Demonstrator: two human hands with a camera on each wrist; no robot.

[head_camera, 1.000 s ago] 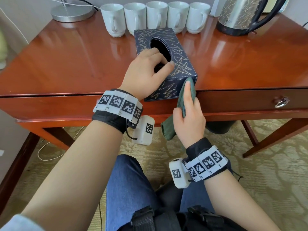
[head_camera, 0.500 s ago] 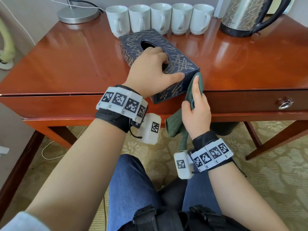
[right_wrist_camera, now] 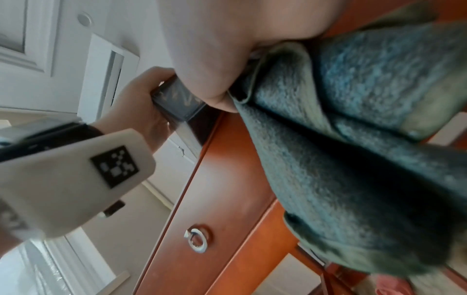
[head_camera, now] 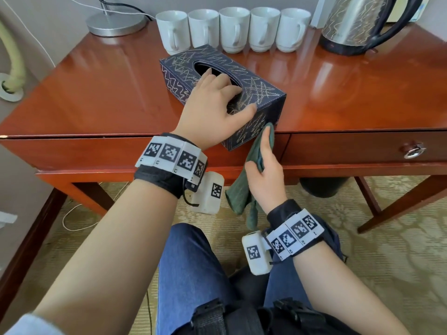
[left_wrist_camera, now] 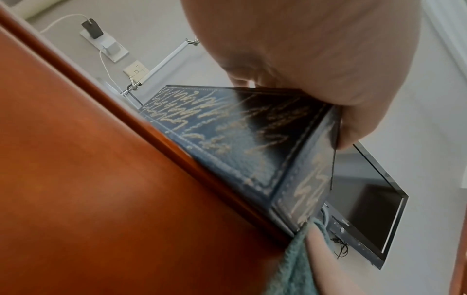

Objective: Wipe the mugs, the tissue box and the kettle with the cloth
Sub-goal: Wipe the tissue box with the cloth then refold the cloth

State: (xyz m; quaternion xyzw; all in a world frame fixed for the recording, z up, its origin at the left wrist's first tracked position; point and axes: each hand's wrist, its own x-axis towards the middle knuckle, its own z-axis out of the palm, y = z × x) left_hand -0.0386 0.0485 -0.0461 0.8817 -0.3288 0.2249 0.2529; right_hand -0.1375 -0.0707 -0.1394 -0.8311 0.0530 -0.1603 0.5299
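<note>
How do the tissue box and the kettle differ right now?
The tissue box is dark blue and boxy, skewed at the desk's near edge; the kettle is shiny metal, upright at the back right. The left hand grips the box; nothing touches the kettle. Both carry scribbled marks.

My head camera looked forward and down over the desk (head_camera: 101, 93), the tissue box (head_camera: 254, 93) near centre and the mugs (head_camera: 233, 30) at 12 o'clock. My left wrist camera sat close under the left hand (left_wrist_camera: 316, 49), looking up along the box's side. My right wrist camera looked up past the cloth (right_wrist_camera: 353, 139). All three shared the box's near corner.
</note>
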